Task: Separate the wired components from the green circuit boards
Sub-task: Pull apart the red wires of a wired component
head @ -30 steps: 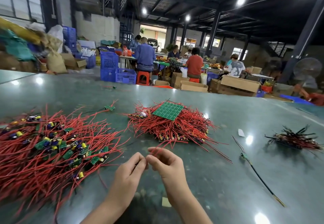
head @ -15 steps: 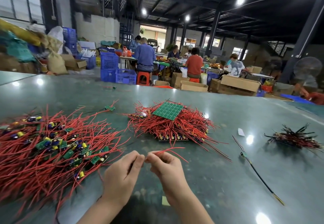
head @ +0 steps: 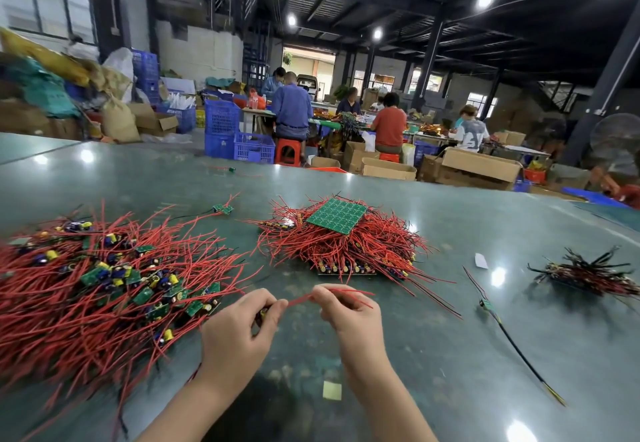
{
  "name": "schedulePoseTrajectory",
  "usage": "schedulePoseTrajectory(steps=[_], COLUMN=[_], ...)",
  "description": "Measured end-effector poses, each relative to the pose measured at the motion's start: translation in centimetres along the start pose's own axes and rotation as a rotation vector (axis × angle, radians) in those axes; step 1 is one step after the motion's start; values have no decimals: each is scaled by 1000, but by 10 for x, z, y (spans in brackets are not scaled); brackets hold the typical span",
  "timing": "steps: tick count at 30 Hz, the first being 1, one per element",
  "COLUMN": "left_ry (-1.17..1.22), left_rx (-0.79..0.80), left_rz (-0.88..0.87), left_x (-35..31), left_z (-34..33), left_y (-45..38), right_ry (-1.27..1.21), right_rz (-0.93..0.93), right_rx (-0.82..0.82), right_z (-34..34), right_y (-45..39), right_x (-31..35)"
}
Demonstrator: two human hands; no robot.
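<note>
Red-wired component point(head: 301, 299) is pinched taut between left hand point(head: 235, 334) and right hand point(head: 346, 310); left separated pile point(head: 104, 289) is large, far panel stack point(head: 339, 240) remains.

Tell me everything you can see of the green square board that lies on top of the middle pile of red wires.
The green board is a flat, thin square panel, marked with a grid of small repeated units and pale dots. It looks like rigid circuit-board material. It lies slightly tilted on top of the middle pile of red wires, one corner pointing toward the camera. Only the wires beneath touch it; neither hand is near it.
</note>
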State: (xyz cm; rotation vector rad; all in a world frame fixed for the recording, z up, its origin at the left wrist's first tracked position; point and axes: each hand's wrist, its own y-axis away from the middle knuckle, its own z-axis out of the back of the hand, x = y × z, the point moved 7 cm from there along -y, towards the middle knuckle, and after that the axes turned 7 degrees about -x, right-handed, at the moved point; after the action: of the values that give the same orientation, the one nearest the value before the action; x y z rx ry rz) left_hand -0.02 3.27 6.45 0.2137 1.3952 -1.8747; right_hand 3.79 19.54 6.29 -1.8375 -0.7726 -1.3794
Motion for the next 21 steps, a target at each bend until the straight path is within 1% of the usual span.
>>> schedulePoseTrajectory(steps=[1, 3, 6, 7, 10, 11, 14, 16, 17, 19, 21], left_ry=[-6, -16, -1, 9, 21, 22, 30, 24, 11, 0, 6], left_rx=[-8, -23, -36, -37, -49, -52, -52, -47, -46, -48, -47], left_rz=[-3, -3, -8, -14, -28, -34, -33, -29, -30, -33, -43], left_x=[1, 4, 9, 10, 12, 12, 14, 16, 18, 19, 20], left_z=[1, 2, 4, 4, 5, 6, 10, 11, 12, 13, 13], left_y=[0, -1, -3, -4, -5, -6, -7, -8, -9, -10, -11], right_ry=[4, 31, -4, -27, -71, -60, -14, 76, 81, -5, -132], right_rz=[-29, -29, -69, -94, -146, -147, -105, -77, -96, -192, -287], right_rx=[33, 80, 3, 5, 142, 153, 64, 87, 130, 216, 235], right_z=[-1, -4, 5, 7, 0, 1, 13, 16, 14, 10, 8], right_y=[0, 0, -7, -8, -5, -5, -14, -15, -15, -12, -13], right_x=[-2, -2, -5, -6, -7, -7, -6, -5, -6, -9, -11])
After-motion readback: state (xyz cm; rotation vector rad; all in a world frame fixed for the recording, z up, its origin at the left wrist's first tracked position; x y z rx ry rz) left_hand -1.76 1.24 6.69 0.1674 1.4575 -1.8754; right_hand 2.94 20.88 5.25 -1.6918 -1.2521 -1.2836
